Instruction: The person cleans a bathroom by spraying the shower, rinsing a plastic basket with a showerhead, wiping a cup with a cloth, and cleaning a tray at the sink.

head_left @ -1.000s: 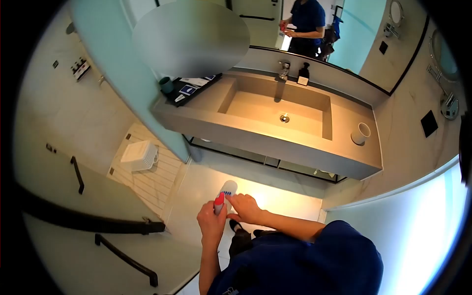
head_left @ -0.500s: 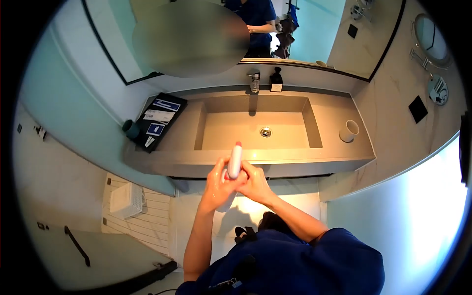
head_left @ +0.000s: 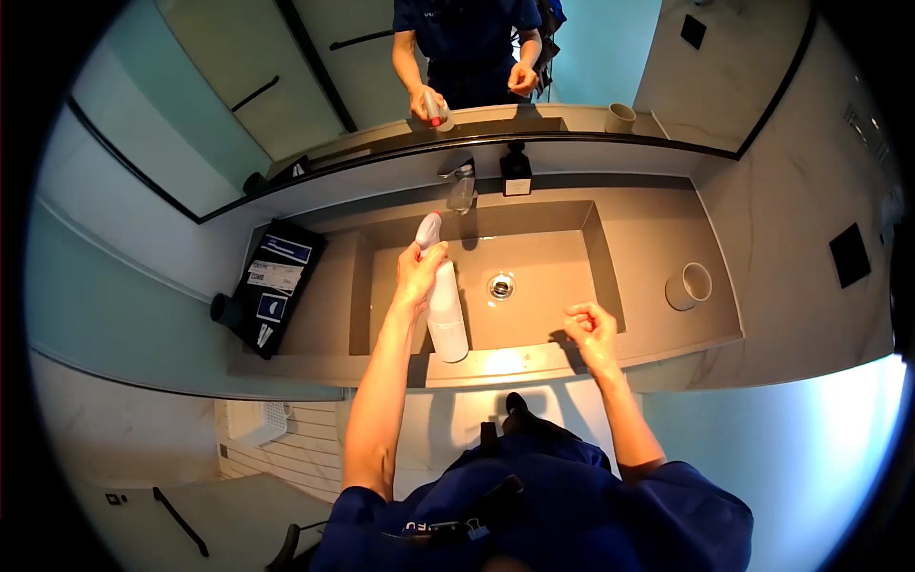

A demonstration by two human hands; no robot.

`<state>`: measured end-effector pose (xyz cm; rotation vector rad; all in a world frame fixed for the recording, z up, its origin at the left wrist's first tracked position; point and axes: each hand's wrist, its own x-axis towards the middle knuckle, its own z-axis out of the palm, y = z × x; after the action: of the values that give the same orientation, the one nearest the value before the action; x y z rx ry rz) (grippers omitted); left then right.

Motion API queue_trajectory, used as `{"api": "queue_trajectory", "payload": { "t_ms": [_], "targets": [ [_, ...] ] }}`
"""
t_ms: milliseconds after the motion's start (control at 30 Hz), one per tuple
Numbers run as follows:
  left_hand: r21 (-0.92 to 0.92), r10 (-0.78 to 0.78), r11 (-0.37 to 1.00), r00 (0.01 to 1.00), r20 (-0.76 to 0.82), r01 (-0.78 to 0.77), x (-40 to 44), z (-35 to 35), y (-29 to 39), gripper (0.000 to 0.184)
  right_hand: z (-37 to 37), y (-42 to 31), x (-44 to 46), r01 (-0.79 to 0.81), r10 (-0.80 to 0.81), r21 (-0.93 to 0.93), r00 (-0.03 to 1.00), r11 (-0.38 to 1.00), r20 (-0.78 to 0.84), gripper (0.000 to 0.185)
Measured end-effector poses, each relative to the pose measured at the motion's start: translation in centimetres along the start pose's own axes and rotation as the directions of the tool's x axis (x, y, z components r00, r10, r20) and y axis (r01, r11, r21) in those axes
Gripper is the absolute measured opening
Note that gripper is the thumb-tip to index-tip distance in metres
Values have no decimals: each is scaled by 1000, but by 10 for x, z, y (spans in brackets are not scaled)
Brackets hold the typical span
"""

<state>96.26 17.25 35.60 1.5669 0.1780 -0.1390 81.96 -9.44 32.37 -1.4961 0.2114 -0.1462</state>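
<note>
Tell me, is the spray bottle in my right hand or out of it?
Out. Only the left hand grips the spray bottle, near its top; the right hand is apart, with sink showing between them.

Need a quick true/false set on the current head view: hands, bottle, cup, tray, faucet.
1. The left hand grips the white bottle near its top. True.
2. The right hand holds the cup. False: the cup stands on the counter, apart from that hand.
3. The black dispenser stands beside the faucet. True.
4. The black tray lies inside the basin. False: it lies on the counter, left of the basin.
</note>
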Motion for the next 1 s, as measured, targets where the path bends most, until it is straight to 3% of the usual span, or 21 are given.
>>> {"api": "queue_trajectory", "payload": {
  "t_ms": [133,167,233,267,367,500,567,600,667,700,833,900,967,1000],
  "targets": [
    [-1,46,999,995,92,-46,16,27,-10,33,-25,3,23,-44,38,-58,995,997,-90,9],
    [82,152,984,985,85,-159,16,37,-14,33,-27,4,25,-43,39,-43,995,998,-89,9],
    [281,195,935,975,107,-218,20,56,-17,29,-26,4,27,-66,67,14,996,998,-54,8],
    [428,178,884,982,58,-186,13,67,-1,32,-24,4,29,-75,77,41,997,996,-32,7],
    [492,191,858,981,-38,-148,26,80,-9,35,-20,7,32,-43,26,-204,996,978,-81,7],
    [454,244,880,954,-176,-142,23,78,-7,33,-30,22,37,44,-64,-254,995,966,-71,5],
    [342,214,928,961,-175,-145,25,60,-13,36,-33,21,39,0,-8,-139,998,990,-59,6],
    [160,161,978,974,-156,-136,32,49,-20,35,-34,20,40,-23,19,-82,999,996,-48,6],
    [-175,96,978,988,-120,-116,37,34,-18,30,-31,15,38,-9,2,-158,999,987,-43,6],
    [-333,44,942,999,17,-36,31,28,-6,29,-28,13,40,5,-10,-201,1000,980,-21,7],
    [-132,198,973,979,51,-190,31,7,-10,28,-1,-6,33,24,-15,-183,999,983,49,6],
    [-277,173,947,985,12,-163,18,-12,-23,29,12,-1,32,27,-8,-241,997,970,79,8],
    [-484,363,807,931,-43,-338,-70,-61,11,29,44,-2,20,111,-56,-275,978,955,200,10],
    [-465,345,825,938,-33,-320,-100,-85,13,30,63,-7,12,124,-45,-288,962,949,268,10]
  ]
}}
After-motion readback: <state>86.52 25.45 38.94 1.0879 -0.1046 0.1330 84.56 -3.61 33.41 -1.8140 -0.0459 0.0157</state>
